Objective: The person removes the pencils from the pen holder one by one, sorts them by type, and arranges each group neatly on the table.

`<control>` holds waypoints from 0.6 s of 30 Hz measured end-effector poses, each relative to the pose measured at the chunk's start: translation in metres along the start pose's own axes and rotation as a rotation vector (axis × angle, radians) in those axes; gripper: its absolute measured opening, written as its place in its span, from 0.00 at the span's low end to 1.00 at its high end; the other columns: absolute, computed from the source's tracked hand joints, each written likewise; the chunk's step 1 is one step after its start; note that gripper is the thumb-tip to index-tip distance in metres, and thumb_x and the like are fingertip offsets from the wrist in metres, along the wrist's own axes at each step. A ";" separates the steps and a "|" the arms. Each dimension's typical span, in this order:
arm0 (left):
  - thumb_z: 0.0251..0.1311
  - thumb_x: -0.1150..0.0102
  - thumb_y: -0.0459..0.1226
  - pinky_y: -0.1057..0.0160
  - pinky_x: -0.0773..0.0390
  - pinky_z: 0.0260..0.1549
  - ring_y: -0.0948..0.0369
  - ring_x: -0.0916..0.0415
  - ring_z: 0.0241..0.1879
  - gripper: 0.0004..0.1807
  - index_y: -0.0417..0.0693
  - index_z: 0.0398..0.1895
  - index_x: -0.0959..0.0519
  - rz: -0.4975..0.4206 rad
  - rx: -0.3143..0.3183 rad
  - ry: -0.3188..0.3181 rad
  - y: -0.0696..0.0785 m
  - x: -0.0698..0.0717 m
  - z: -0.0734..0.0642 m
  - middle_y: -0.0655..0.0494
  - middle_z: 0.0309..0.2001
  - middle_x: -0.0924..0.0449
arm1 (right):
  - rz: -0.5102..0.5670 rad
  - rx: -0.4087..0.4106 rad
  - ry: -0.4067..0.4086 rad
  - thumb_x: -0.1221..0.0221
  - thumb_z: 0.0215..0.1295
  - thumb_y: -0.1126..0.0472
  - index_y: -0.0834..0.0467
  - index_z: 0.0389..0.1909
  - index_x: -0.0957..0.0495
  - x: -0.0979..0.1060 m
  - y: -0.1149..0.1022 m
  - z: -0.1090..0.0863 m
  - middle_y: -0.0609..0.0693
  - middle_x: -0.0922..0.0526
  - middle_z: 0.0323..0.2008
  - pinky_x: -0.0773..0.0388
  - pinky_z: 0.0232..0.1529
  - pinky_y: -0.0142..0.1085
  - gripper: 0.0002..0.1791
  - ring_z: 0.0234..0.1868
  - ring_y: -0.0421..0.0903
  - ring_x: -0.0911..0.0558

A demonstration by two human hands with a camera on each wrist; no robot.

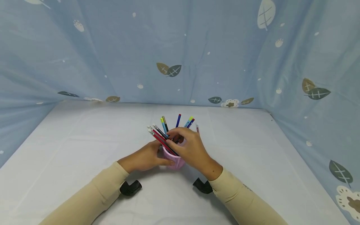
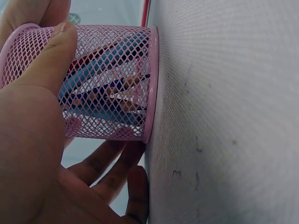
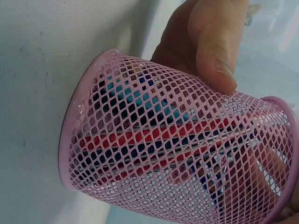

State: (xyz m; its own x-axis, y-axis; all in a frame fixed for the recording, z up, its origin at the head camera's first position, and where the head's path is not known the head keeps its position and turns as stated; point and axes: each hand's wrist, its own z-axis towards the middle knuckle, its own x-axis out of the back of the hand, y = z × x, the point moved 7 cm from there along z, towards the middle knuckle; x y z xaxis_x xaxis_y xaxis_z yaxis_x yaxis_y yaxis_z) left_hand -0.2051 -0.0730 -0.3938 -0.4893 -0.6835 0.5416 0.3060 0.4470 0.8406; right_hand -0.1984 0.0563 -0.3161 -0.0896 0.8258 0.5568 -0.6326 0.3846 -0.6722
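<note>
A pink mesh pencil cup [image 1: 175, 161] stands upright on the white table with several pencils in it. My left hand [image 1: 146, 156] holds it by the side, its thumb across the mesh in the left wrist view and its fingers round the lower part. Over the cup's mouth, my right hand [image 1: 189, 148] pinches a dark pencil [image 1: 160, 132] between thumb and index finger; its other fingers are partly hidden. Red pencils [image 1: 158, 139] with white ends lean left beside it. Blue and yellow-tipped pencils [image 1: 164, 125] rise behind. Sharpened tips show through the mesh [image 2: 105, 84].
A red-and-white pencil end [image 1: 197, 128] shows behind the right hand. Black wrist mounts [image 1: 131, 188] sit under both sleeves. The white table [image 1: 84, 140] meets a blue leaf-patterned curtain [image 1: 197, 47] at the back and sides.
</note>
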 end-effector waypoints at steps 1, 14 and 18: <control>0.55 0.27 0.50 0.50 0.32 0.69 0.58 0.32 0.70 0.47 0.51 0.75 0.40 -0.004 0.000 0.000 0.000 0.000 0.000 0.58 0.71 0.31 | -0.008 0.000 -0.002 0.31 0.61 0.66 0.61 0.44 0.17 0.000 0.000 0.000 0.48 0.15 0.35 0.17 0.37 0.37 0.11 0.36 0.39 0.17; 0.55 0.28 0.51 0.53 0.27 0.63 0.59 0.27 0.64 0.42 0.50 0.71 0.34 0.011 0.024 -0.011 -0.001 0.001 0.000 0.58 0.65 0.26 | -0.047 -0.006 -0.015 0.31 0.60 0.66 0.59 0.43 0.15 -0.001 -0.001 0.001 0.47 0.14 0.34 0.19 0.38 0.31 0.10 0.37 0.42 0.18; 0.55 0.28 0.51 0.52 0.27 0.64 0.59 0.27 0.64 0.43 0.50 0.71 0.35 0.025 0.025 -0.009 -0.001 0.000 0.000 0.57 0.65 0.26 | -0.053 -0.009 -0.023 0.31 0.60 0.66 0.59 0.42 0.14 -0.001 -0.001 0.001 0.47 0.14 0.34 0.18 0.37 0.33 0.09 0.37 0.42 0.19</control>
State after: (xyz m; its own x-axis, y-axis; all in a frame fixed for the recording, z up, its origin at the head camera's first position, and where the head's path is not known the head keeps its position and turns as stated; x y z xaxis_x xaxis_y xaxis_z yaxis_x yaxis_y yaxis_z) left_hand -0.2055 -0.0736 -0.3945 -0.4893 -0.6670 0.5619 0.2979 0.4777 0.8264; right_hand -0.1981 0.0543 -0.3154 -0.0738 0.7943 0.6030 -0.6298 0.4317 -0.6457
